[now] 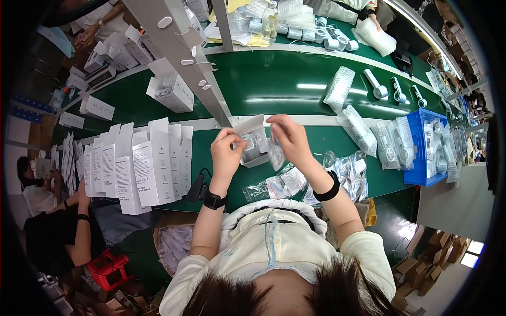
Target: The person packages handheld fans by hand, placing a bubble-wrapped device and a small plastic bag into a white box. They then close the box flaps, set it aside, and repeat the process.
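Left hand (pixel 227 151) grips white box (pixel 257 160) near counter's far edge (pixel 211 125), right hand (pixel 291 139) pinches clear bag (pixel 276 154); looks part-filled, not closed yet.

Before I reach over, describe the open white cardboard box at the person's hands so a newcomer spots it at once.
Over the glossy green worktable, find the person's bare left hand and bare right hand. Between them sits a small open white cardboard box, its flap raised. Unlike the tall white cartons standing to the left, it has both hands at it.
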Demonstrator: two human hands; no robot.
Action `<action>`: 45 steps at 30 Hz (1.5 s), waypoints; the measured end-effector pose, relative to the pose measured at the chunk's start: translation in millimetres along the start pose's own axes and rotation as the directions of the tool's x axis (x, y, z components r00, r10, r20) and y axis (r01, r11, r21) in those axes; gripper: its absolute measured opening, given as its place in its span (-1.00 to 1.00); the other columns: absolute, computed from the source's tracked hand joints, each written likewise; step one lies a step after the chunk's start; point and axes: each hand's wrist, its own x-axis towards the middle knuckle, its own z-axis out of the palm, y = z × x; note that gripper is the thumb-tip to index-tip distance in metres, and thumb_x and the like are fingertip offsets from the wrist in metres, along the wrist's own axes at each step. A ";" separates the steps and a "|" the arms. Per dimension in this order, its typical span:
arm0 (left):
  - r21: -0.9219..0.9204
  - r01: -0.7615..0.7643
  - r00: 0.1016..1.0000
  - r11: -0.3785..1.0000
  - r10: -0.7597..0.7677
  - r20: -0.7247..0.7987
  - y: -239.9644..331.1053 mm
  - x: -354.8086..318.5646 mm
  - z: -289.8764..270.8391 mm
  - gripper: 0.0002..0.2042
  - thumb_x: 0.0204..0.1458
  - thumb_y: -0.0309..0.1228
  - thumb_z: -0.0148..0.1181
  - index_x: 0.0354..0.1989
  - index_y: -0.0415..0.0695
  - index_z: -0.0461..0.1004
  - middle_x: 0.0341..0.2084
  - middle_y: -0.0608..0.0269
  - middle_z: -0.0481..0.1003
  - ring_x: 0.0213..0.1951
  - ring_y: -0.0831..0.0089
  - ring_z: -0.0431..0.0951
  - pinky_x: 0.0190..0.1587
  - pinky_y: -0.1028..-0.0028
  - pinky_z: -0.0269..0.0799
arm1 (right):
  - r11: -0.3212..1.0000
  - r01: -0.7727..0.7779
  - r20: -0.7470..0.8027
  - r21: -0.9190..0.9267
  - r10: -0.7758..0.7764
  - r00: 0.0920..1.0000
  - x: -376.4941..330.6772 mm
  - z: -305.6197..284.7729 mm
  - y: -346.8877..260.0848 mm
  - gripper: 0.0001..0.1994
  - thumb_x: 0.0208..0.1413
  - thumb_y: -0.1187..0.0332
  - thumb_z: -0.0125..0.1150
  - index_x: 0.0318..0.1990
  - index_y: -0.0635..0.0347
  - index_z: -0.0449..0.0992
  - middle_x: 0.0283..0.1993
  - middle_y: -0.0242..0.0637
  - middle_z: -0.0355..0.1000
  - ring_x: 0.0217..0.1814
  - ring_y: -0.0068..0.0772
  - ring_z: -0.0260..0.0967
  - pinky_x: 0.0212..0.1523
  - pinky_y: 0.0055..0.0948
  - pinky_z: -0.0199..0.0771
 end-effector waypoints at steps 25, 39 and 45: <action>0.014 -0.103 0.993 0.995 0.102 0.066 0.0 -5.0 0.8 -0.90 -0.36 -0.61 0.23 -0.62 -0.33 0.42 -0.44 0.17 0.42 -0.53 0.35 0.41 -0.46 0.50 0.31 | 0.976 -0.214 0.096 0.039 0.209 0.973 -1.1 -40.0 -1.1 -0.89 0.06 0.56 -0.17 -0.25 0.22 0.19 -0.55 -0.39 0.22 -0.49 -0.61 0.20 -0.47 -0.60 0.22; -0.086 -0.004 0.996 0.996 0.012 0.085 -7.3 0.7 15.2 -0.89 -0.39 -0.61 0.25 -0.65 -0.30 0.43 -0.46 0.20 0.44 -0.61 0.44 0.37 -0.54 0.53 0.26 | 0.497 0.518 0.281 -0.696 -0.476 0.833 -11.0 18.8 20.6 -0.77 -0.16 0.47 0.18 -0.28 0.21 0.36 -0.37 -0.21 0.29 -0.36 -0.25 0.26 -0.34 -0.35 0.31; -0.085 -0.019 0.997 0.996 0.026 0.077 -9.6 -0.5 11.6 -0.90 -0.37 -0.60 0.26 -0.64 -0.29 0.45 -0.52 0.31 0.41 -0.65 0.61 0.29 -0.60 0.60 0.16 | 0.494 0.756 0.649 -0.430 -0.412 0.639 -17.1 -3.3 14.8 -0.70 -0.27 0.35 0.23 -0.29 0.21 0.41 -0.33 -0.25 0.30 -0.25 -0.29 0.28 -0.21 -0.31 0.34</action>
